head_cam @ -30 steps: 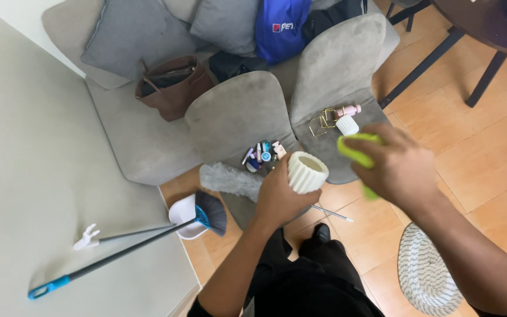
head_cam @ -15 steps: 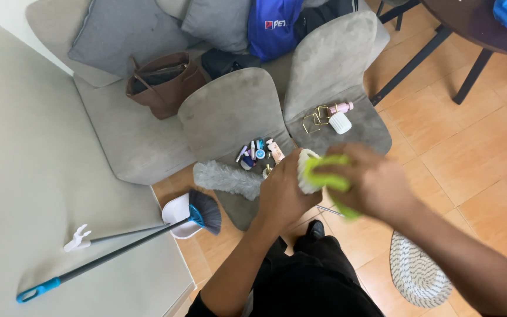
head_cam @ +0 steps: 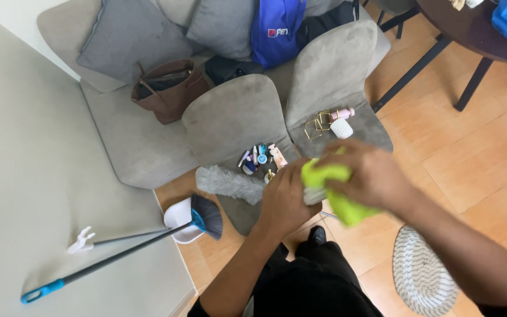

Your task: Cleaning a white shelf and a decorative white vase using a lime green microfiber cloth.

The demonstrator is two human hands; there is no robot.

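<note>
My left hand (head_cam: pixel 281 196) grips a white ribbed cup (head_cam: pixel 314 195), now almost wholly covered. My right hand (head_cam: pixel 366 171) presses a lime-green cloth (head_cam: pixel 331 189) over the cup's top and side; the cloth's tail hangs below. Both hands hover over the front edge of a grey chair seat (head_cam: pixel 239 120). On that seat lie several small cosmetics items (head_cam: pixel 258 156). A second grey chair (head_cam: pixel 335 70) to the right carries a small white ribbed jar (head_cam: pixel 341 128), a pink bottle (head_cam: pixel 342 113) and gold wire pieces (head_cam: pixel 315 125).
A grey fluffy duster (head_cam: pixel 227 182) lies by the chair. A broom with a blue-tipped handle (head_cam: pixel 118 255) and a white dustpan (head_cam: pixel 178 217) rest left. A brown handbag (head_cam: pixel 168 88), grey cushions and a blue bag (head_cam: pixel 277 29) sit on the sofa. A striped round mat (head_cam: pixel 423 276) lies right; a dark table (head_cam: pixel 476 23) stands top right.
My right hand brought the green cloth from beside the cup onto it and now wraps it over the top. The cup, plainly visible a second ago, is mostly hidden.
</note>
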